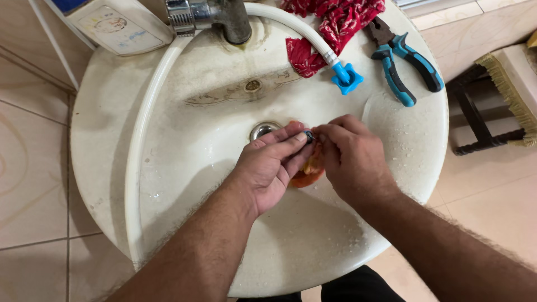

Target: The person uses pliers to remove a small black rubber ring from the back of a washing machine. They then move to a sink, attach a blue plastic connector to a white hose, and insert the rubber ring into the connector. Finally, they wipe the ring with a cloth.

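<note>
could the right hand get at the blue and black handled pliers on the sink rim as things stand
Probably yes, once it lets go. The blue and black handled pliers lie in the open on the white sink's rim, nothing over them. The right hand is pinching a small dark part together with the left hand.

So what I've got pinched between my fingers is a small dark ring-shaped part (309, 136), looks like black rubber or metal with a bit of shine on it. It's tiny and mostly covered up, so I honestly can't make out much of its shape. It's sitting up over the middle of the basin, just right of the drain.

Right under it there's an orange-red cloth (309, 169), kind of scrunched and soft looking, brighter orange near the middle and redder along the bottom edge. Only a strip peeks out, hanging down below the little part.
</note>
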